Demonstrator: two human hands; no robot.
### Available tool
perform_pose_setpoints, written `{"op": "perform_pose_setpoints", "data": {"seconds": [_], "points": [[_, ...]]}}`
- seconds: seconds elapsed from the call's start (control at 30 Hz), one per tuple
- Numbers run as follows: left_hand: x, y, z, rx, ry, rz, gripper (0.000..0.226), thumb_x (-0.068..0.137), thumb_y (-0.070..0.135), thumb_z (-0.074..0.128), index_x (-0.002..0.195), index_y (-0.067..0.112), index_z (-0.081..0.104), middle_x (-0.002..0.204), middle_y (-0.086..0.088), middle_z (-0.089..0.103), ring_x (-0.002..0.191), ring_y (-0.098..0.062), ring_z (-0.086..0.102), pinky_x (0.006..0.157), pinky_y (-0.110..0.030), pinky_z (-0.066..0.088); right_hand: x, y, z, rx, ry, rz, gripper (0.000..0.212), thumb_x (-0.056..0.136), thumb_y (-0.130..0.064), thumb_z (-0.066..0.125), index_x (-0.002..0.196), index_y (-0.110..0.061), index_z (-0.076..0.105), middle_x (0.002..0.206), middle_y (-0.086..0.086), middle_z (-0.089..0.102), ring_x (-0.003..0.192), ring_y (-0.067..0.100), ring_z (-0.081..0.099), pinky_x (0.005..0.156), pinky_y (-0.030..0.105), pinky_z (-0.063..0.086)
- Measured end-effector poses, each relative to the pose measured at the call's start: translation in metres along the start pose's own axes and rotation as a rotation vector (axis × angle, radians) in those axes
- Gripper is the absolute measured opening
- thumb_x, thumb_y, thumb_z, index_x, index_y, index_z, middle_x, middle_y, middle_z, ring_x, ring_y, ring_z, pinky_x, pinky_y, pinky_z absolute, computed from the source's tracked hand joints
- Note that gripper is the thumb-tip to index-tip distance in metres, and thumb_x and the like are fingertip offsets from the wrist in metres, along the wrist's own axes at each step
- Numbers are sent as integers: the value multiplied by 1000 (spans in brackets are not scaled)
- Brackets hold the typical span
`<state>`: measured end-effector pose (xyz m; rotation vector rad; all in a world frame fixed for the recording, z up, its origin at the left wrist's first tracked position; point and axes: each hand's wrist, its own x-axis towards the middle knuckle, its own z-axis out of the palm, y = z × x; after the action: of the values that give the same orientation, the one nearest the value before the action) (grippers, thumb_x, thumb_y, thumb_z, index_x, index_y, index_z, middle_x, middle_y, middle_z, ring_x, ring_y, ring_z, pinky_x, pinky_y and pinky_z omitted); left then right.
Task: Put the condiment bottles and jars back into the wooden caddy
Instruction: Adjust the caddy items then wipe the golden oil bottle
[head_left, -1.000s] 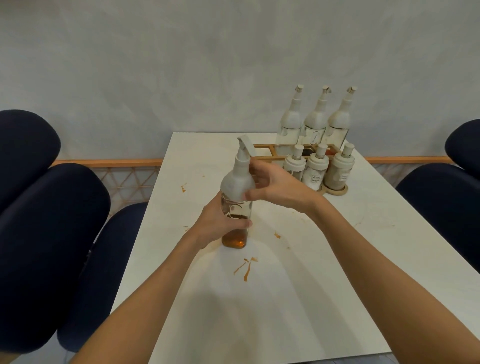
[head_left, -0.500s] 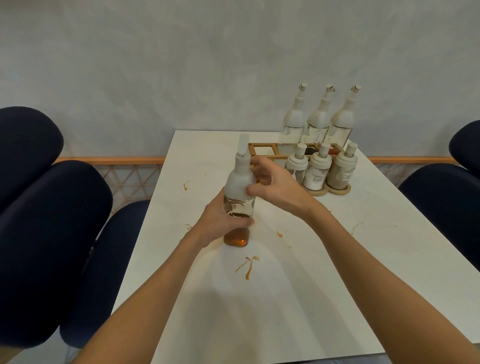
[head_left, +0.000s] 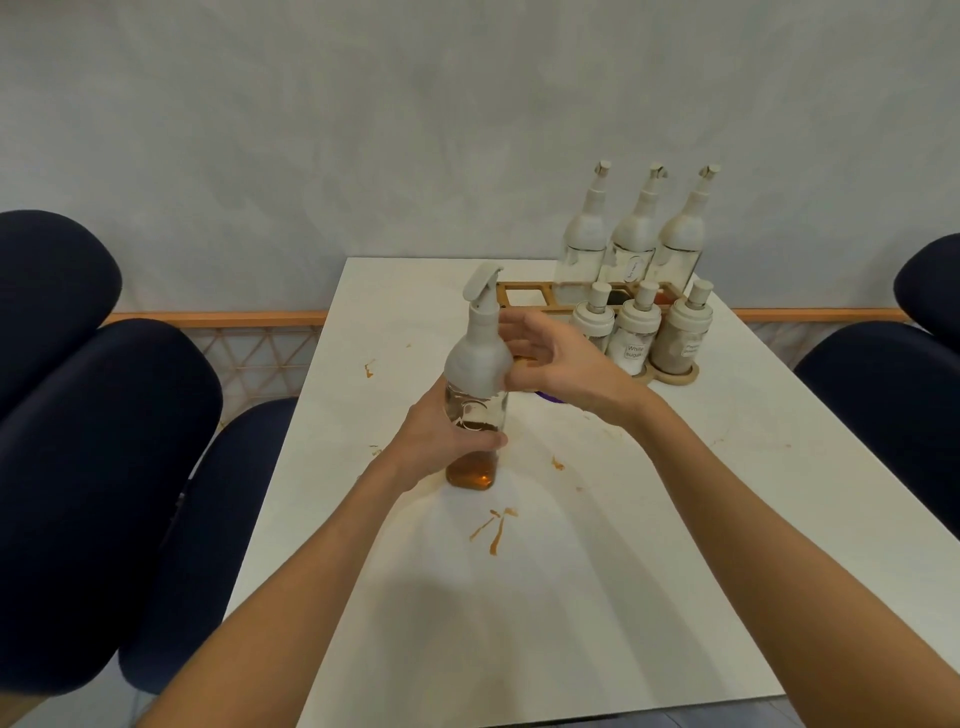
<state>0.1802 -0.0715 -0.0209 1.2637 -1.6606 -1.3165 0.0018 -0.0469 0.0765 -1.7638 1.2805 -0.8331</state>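
Pale grey wall (head_left: 311, 130) across the whole upper half, from 9 o'clock through 12 to 3. White table (head_left: 597, 597) stretching from 6 o'clock up to the wall at 12. Dark blue padded chairs (head_left: 104, 467) bulking in at 9 o'clock and again at 3, just beside the table's long edges. Wooden rail (head_left: 218, 318) low along the wall behind them.

2 bare forearms reaching in from 7 and 5 o'clock, meeting near the centre.

Wooden caddy (head_left: 524, 297) at 1 o'clock, on the table's far end near the wall. 3 tall bottles (head_left: 636, 244) with white tops upright side by side in its back row. 1 open cell at the caddy's 9 o'clock end, table showing through.

Pump bottle (head_left: 477, 358) outside the caddy, upright on the table at the centre, at 8 o'clock from the caddy and apart from it. White top, clear glass, amber liquid in the bottom.

Left hand (head_left: 441, 441) wrapped round the glass body from 8 o'clock, fingers curled across the front, gripping. Right hand (head_left: 563, 369) at 3 o'clock of the white top, fingers spread and loosely bent, holding nothing. Thumb tip right at the white shoulder, contact too close to call.

3 short jars (head_left: 635, 332) in a row at the caddy's front, on a rounded wooden base, the middle 1 labelled "White sugar".

Orange-brown smears (head_left: 493, 527) on the table at 6 o'clock of the pump bottle, smaller spots at 10 and 4 o'clock of it.
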Motion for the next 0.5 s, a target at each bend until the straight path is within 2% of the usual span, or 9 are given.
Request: {"op": "perform_pose_setpoints", "data": {"seconds": [0.07,0.17,0.27,0.37,0.5], "points": [[0,0,0,-2,0,-3,72,52,35,90,112,42,50,108,16,65,102,-1,61,77,-20,48,4,-2,1,-24,-79,-9,69,74,-6,73,135,-22,45,132,-5,56,121,11,55,101,38,48],[-1,1,-1,-6,-7,-3,74,52,35,89,114,40,51,107,16,65,101,0,61,76,-20,49,11,-3,-1,2,-174,8,68,75,0,75,136,-10,47,135,6,56,121,19,56,101,44,48],[-1,2,-1,-3,-15,9,77,52,37,89,118,38,51,108,16,64,100,2,61,72,-16,49,14,-3,-4,-4,-213,17,69,73,-9,80,134,-9,49,134,7,57,121,20,57,102,45,48],[-2,1,1,10,1,16,71,54,36,88,113,45,49,106,19,64,98,7,60,70,-14,48,16,1,-1,-54,-154,-20,66,71,-19,84,129,-12,53,125,4,62,118,19,58,104,46,44],[-3,-1,6,36,72,20,64,53,37,85,102,49,46,100,21,61,86,20,55,62,-9,45,11,7,11,-116,-17,-51,71,70,-32,84,131,-18,52,125,-4,62,118,15,56,104,46,43]]}}
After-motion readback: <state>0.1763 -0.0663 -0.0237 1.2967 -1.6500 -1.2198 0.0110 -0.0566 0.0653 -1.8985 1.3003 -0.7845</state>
